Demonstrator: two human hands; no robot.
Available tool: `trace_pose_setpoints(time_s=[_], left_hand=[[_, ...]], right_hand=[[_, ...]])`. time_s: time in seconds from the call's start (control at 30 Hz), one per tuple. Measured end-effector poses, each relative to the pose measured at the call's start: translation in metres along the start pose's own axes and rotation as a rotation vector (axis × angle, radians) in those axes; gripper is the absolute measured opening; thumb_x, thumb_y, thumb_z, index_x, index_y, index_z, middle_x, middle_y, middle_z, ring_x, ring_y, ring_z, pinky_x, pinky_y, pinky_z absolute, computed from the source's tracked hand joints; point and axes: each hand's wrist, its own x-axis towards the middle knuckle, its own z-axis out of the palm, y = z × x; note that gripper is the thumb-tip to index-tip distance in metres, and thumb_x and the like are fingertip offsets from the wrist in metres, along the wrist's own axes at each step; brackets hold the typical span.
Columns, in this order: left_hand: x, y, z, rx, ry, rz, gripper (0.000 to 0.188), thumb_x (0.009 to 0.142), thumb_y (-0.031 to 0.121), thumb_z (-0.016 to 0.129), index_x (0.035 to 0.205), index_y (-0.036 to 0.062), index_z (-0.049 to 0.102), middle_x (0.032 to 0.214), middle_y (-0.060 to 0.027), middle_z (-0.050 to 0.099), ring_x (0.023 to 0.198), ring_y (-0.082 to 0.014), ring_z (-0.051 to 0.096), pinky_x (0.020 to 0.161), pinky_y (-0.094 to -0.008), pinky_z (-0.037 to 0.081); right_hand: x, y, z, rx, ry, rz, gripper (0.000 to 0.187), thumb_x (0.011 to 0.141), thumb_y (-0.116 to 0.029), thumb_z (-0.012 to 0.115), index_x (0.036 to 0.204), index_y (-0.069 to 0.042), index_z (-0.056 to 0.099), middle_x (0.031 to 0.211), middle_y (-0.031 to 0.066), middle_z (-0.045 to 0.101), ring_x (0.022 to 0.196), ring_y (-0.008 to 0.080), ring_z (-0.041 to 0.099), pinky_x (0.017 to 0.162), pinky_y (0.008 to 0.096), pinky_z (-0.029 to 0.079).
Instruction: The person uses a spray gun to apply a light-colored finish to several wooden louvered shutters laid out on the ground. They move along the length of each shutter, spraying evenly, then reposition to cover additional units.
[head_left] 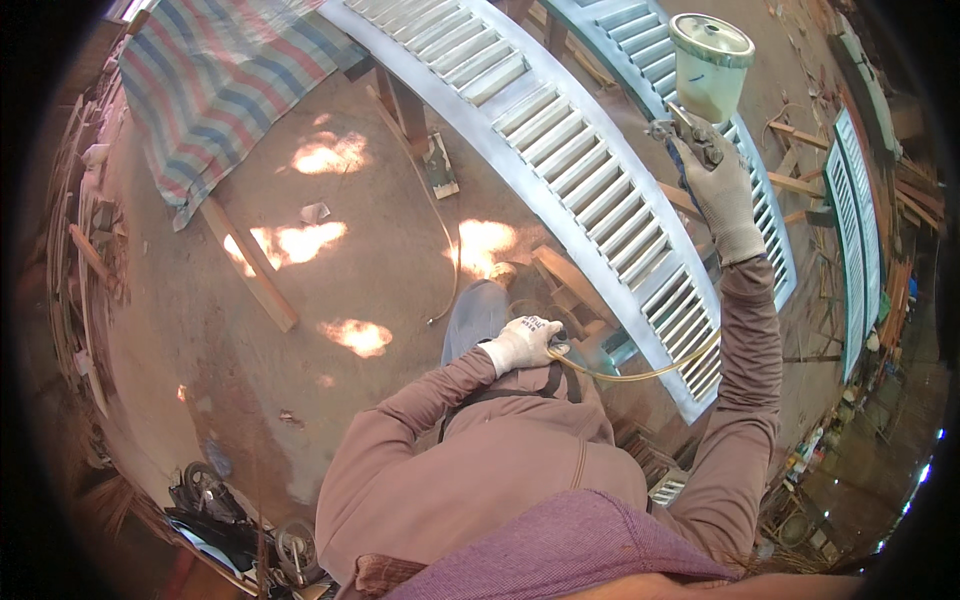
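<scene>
Purple cloth [570, 545] lies nearest the head camera, over the wearer's upper body. The gloved right hand [722, 195] is wrapped around a spray gun [703, 148] topped by a pale cup [711, 75]; the gloved left hand [522, 343] curls around a yellow hose [640, 377] at the waist. The silvery louvered panel [575, 165] is raised above the ground [380, 270], left of the right hand, its long axis running from far left to its near right corner. The right hand is nearer its right long edge, with a bluish panel [650, 65] beyond. Dark lettering marks the left glove; the cup's blue mark is indistinct.
</scene>
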Motion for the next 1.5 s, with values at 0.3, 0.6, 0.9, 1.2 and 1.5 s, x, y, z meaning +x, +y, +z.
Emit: trace_pose_setpoints(time_s=[0.3, 0.6, 0.9, 1.2, 1.5], left_hand=[[0.002, -0.006, 0.0, 0.069, -0.011, 0.003, 0.045, 0.089, 0.045, 0.057, 0.106, 0.0049, 0.064, 0.093, -0.0187, 0.069, 0.091, -0.0344, 0.066, 0.081, -0.0407, 0.051], [0.002, -0.002, -0.008, 0.034, 0.004, -0.003, 0.049, 0.09, 0.047, 0.055, 0.11, 0.003, 0.063, 0.091, -0.02, 0.069, 0.091, -0.0347, 0.066, 0.082, -0.0406, 0.05], [0.012, 0.003, -0.009, 0.024, -0.045, -0.003, 0.047, 0.089, 0.047, 0.056, 0.107, 0.0044, 0.065, 0.095, -0.0185, 0.069, 0.094, -0.0335, 0.066, 0.084, -0.0407, 0.05], [0.019, 0.004, -0.011, 0.095, -0.124, -0.042, 0.043, 0.089, 0.044, 0.057, 0.109, 0.0063, 0.061, 0.102, -0.0175, 0.068, 0.102, -0.034, 0.063, 0.087, -0.0424, 0.049], [0.029, 0.003, 0.002, 0.101, -0.048, 0.034, 0.043, 0.087, 0.044, 0.059, 0.107, 0.0057, 0.063, 0.096, -0.0178, 0.068, 0.096, -0.0344, 0.065, 0.083, -0.043, 0.05]], right_hand=[[-0.001, -0.022, 0.009, 0.51, -0.401, 0.071, 0.033, 0.089, -0.01, 0.066, 0.123, -0.009, 0.065, 0.087, 0.0008, 0.07, 0.07, 0.005, 0.059, 0.062, 0.0217, 0.049], [0.034, 0.015, 0.028, -0.034, 0.004, -0.171, 0.034, 0.085, -0.023, 0.069, 0.115, -0.005, 0.066, 0.1, 0.018, 0.07, 0.088, 0.0312, 0.068, 0.083, 0.0372, 0.051], [0.01, -0.034, 0.015, 0.711, -0.508, 0.066, 0.03, 0.093, -0.008, 0.062, 0.123, -0.003, 0.062, 0.085, -0.0014, 0.066, 0.065, 0.0039, 0.057, 0.054, 0.0207, 0.046], [-0.072, -0.004, 0.02, 0.781, -0.78, 0.077, 0.043, 0.095, -0.015, 0.061, 0.135, -0.002, 0.051, 0.104, 0.0034, 0.066, 0.079, 0.0061, 0.058, 0.073, 0.0232, 0.05], [-0.137, 0.05, 0.016, 0.802, -0.741, 0.22, 0.04, 0.094, -0.009, 0.06, 0.132, 0.001, 0.053, 0.096, 0.0065, 0.066, 0.079, 0.0126, 0.063, 0.072, 0.0261, 0.052]])
